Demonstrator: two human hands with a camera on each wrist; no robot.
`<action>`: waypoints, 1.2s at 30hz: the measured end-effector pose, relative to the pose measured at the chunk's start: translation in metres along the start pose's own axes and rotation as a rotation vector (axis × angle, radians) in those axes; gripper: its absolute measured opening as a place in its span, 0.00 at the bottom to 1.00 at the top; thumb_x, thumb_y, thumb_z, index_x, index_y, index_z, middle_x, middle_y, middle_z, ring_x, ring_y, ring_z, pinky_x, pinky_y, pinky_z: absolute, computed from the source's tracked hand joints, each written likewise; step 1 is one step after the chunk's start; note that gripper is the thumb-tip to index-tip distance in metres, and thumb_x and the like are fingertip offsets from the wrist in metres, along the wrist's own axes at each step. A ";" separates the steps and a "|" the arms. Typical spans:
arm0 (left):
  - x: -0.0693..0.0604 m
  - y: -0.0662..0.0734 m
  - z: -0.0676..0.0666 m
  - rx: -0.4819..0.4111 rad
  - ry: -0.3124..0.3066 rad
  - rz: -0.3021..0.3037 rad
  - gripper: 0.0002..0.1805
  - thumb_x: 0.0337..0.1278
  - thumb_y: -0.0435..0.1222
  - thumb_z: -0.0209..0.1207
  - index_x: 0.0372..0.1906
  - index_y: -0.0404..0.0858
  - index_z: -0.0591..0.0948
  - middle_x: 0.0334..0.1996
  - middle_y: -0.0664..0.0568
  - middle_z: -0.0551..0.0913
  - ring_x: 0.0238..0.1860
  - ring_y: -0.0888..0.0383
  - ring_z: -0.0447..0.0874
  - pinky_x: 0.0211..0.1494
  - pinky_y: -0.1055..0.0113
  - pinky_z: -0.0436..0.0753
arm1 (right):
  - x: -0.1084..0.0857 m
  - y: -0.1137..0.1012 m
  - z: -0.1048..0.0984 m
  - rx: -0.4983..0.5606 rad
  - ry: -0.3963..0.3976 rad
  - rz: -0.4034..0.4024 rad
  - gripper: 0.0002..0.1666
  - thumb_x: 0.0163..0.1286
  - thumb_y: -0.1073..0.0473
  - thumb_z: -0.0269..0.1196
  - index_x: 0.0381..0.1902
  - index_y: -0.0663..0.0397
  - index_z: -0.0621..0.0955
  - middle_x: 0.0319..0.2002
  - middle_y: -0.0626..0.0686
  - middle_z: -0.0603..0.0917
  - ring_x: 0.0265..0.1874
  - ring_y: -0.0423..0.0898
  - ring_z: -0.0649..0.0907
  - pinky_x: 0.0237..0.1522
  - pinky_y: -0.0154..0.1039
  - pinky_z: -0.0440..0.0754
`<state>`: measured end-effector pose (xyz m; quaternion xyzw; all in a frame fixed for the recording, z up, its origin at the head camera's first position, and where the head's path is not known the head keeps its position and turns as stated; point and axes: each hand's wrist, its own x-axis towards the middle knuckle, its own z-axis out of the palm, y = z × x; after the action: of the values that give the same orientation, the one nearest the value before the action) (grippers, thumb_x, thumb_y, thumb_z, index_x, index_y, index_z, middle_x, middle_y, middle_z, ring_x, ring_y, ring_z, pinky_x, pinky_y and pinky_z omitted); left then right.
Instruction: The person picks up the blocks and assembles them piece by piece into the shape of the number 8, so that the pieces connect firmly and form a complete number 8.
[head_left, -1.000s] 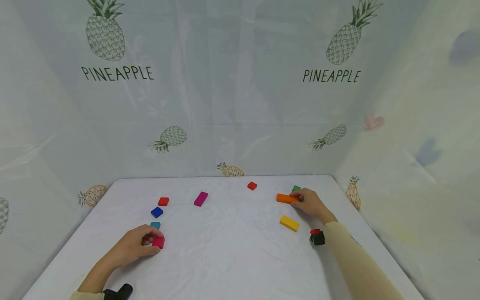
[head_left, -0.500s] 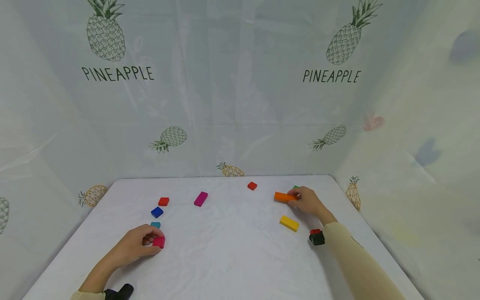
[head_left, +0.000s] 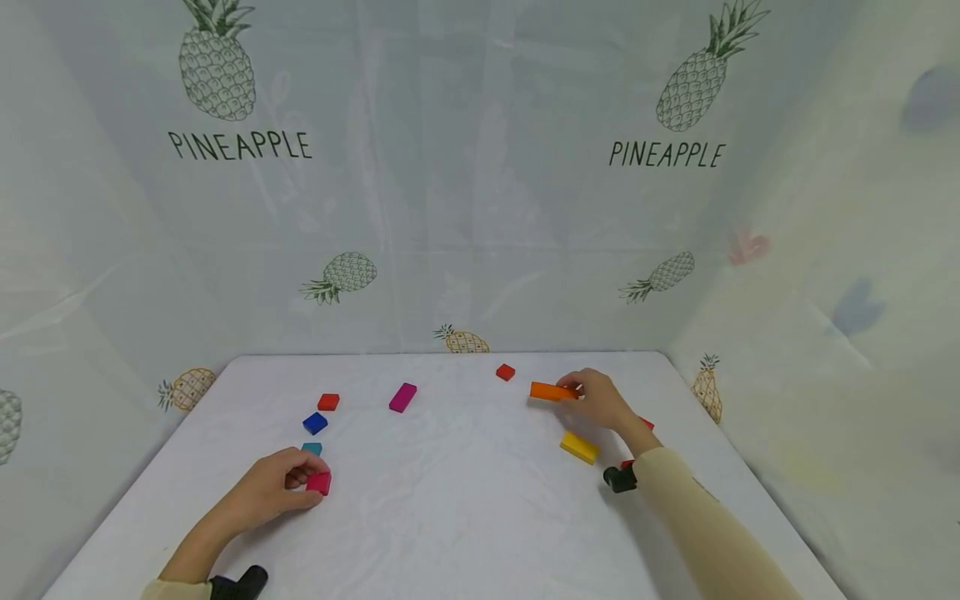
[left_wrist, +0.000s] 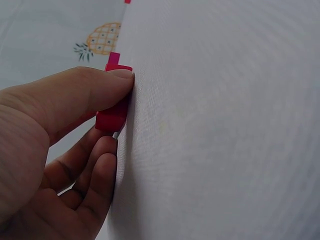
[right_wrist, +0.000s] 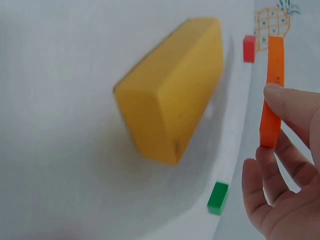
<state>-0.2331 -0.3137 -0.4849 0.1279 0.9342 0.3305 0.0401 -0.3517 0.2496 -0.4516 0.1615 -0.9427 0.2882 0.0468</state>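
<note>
At the near left of the white table, my left hand (head_left: 270, 490) pinches a pinkish-red block (head_left: 318, 483) between thumb and fingers; the left wrist view shows the block (left_wrist: 112, 117) low against the cloth. My right hand (head_left: 602, 402), at the far right, grips one end of a long orange block (head_left: 551, 392). A shadow lies under this block, which seems slightly raised. Nearer than it lies a yellow block (head_left: 579, 447). A green block (right_wrist: 218, 198) shows only in the right wrist view.
Left of centre lie a teal block (head_left: 311, 448), a blue block (head_left: 315, 423), a red block (head_left: 328, 402) and a magenta block (head_left: 402, 397). Another red block (head_left: 506, 372) sits near the back edge. Red pieces (head_left: 647, 424) peek out around the right forearm. Pineapple-print curtains surround the table (head_left: 450, 517).
My right hand has carried the orange block leftward and slightly back. The green block has gone out of sight in the head view. My left hand stays on its block.
</note>
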 end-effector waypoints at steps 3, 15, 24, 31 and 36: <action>0.000 0.000 0.000 -0.002 -0.003 -0.002 0.21 0.52 0.40 0.80 0.50 0.44 0.86 0.39 0.55 0.81 0.43 0.56 0.77 0.44 0.72 0.81 | 0.000 -0.009 0.004 0.009 -0.002 0.008 0.15 0.72 0.62 0.71 0.54 0.56 0.87 0.50 0.56 0.85 0.49 0.54 0.81 0.58 0.54 0.83; 0.000 -0.003 0.001 -0.007 -0.002 0.007 0.20 0.53 0.41 0.79 0.50 0.45 0.86 0.39 0.56 0.81 0.43 0.57 0.77 0.45 0.72 0.81 | -0.004 -0.043 0.028 0.055 -0.004 0.035 0.15 0.70 0.62 0.73 0.54 0.49 0.88 0.50 0.51 0.85 0.48 0.50 0.81 0.58 0.49 0.83; -0.001 -0.003 0.001 -0.007 -0.004 0.015 0.19 0.55 0.42 0.78 0.50 0.45 0.86 0.39 0.56 0.81 0.42 0.58 0.76 0.44 0.72 0.81 | -0.012 -0.067 0.043 0.097 -0.013 -0.012 0.13 0.69 0.63 0.74 0.51 0.49 0.89 0.45 0.47 0.85 0.45 0.46 0.81 0.54 0.45 0.82; -0.001 -0.003 0.001 -0.011 -0.004 0.011 0.19 0.55 0.42 0.79 0.50 0.45 0.86 0.39 0.56 0.81 0.43 0.57 0.76 0.44 0.72 0.81 | -0.016 -0.080 0.056 0.071 0.005 -0.074 0.13 0.67 0.67 0.74 0.49 0.52 0.89 0.42 0.48 0.85 0.42 0.46 0.81 0.51 0.45 0.84; -0.002 -0.002 0.001 -0.018 -0.007 0.022 0.18 0.55 0.42 0.78 0.50 0.46 0.86 0.40 0.56 0.82 0.42 0.57 0.77 0.45 0.72 0.81 | -0.020 -0.088 0.064 0.083 -0.002 -0.091 0.13 0.67 0.68 0.73 0.48 0.51 0.89 0.42 0.48 0.85 0.42 0.46 0.81 0.50 0.45 0.83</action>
<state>-0.2317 -0.3156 -0.4871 0.1388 0.9296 0.3391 0.0408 -0.3032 0.1506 -0.4621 0.2065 -0.9216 0.3246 0.0521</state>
